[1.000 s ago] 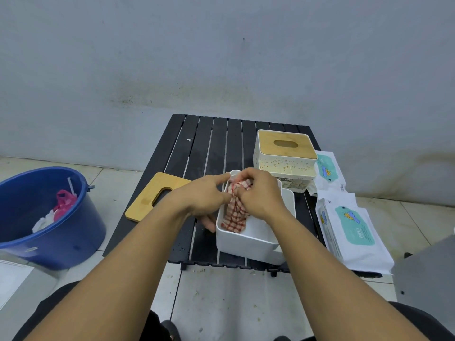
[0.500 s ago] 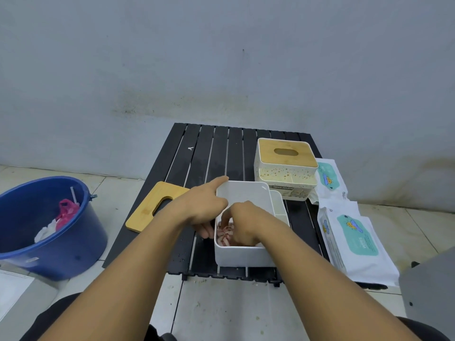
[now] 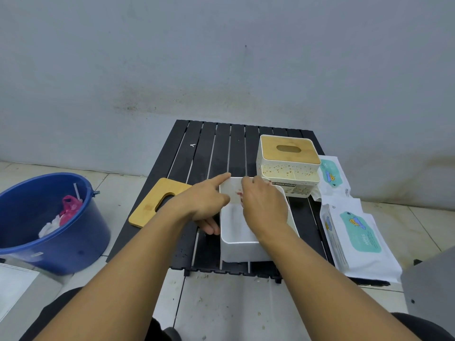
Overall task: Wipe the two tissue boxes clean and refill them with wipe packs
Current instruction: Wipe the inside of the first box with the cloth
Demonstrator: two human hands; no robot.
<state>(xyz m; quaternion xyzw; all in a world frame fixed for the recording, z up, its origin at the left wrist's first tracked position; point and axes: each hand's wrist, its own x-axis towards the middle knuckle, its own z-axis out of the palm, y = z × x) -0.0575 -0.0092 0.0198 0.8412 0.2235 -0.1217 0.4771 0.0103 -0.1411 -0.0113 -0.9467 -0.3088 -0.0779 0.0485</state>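
An open white tissue box (image 3: 242,249) stands near the front of the black slatted table (image 3: 214,148). My left hand (image 3: 205,201) grips its left wall, index finger along the far rim. My right hand (image 3: 263,207) is inside the box at its far end, pressing a red checked cloth (image 3: 239,193) that is almost hidden under the fingers. A second, speckled tissue box (image 3: 286,173) with a bamboo lid stands behind it. The loose bamboo lid (image 3: 154,203) lies at the table's left edge. Two wipe packs (image 3: 357,239) (image 3: 331,177) lie on the right.
A blue bucket (image 3: 49,232) with pink and white waste sits on the tiled floor at the left. A grey wall rises just behind the table. A grey object (image 3: 433,286) fills the lower right corner.
The cloth went from hanging over the box's far rim down into the box. My right hand pushed it to the near end, then slid back to the far end. My left hand kept its hold.
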